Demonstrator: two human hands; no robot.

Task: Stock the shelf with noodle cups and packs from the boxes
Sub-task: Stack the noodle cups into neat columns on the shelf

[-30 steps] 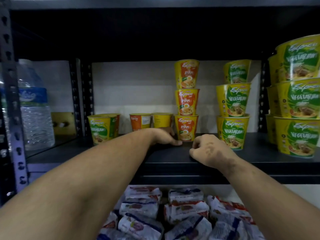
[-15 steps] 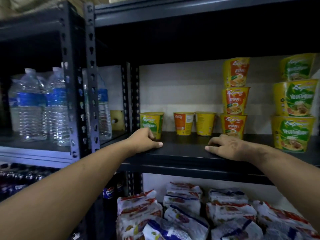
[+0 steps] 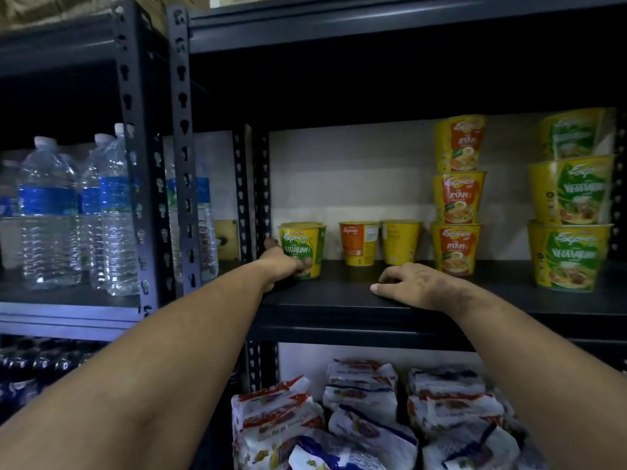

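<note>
My left hand [image 3: 283, 262] is at the far-left end of the middle shelf [image 3: 339, 296], its fingers curled round the lower part of a small green vegetarian cup [image 3: 303, 249]; the thumb shows at the cup's front, and one fingertip shows on the cup's far left side. Whether the grip is firm or only a touch I cannot tell. My right hand [image 3: 412, 286] lies palm down on the shelf's front edge, fingers loosely spread, holding nothing.

Just right of my left hand stand an orange cup [image 3: 359, 243] and a plain yellow cup [image 3: 400, 241]. Behind and right of my right hand rises a stack of three Ayam cups [image 3: 457, 195]; further right, a stack of larger vegetarian bowls [image 3: 570, 205]. Below both hands, on the lower shelf, lie noodle packs [image 3: 356, 412]. Water bottles [image 3: 51, 212] fill the bay left of my left hand. No box is in view.

Step in hand, as I judge it: straightening or shifting the small green cup within its row, not fetching stock. The next move calls for a steady squeeze low on the cup and a short slide or lift that clears the orange neighbour without tipping either.
</note>
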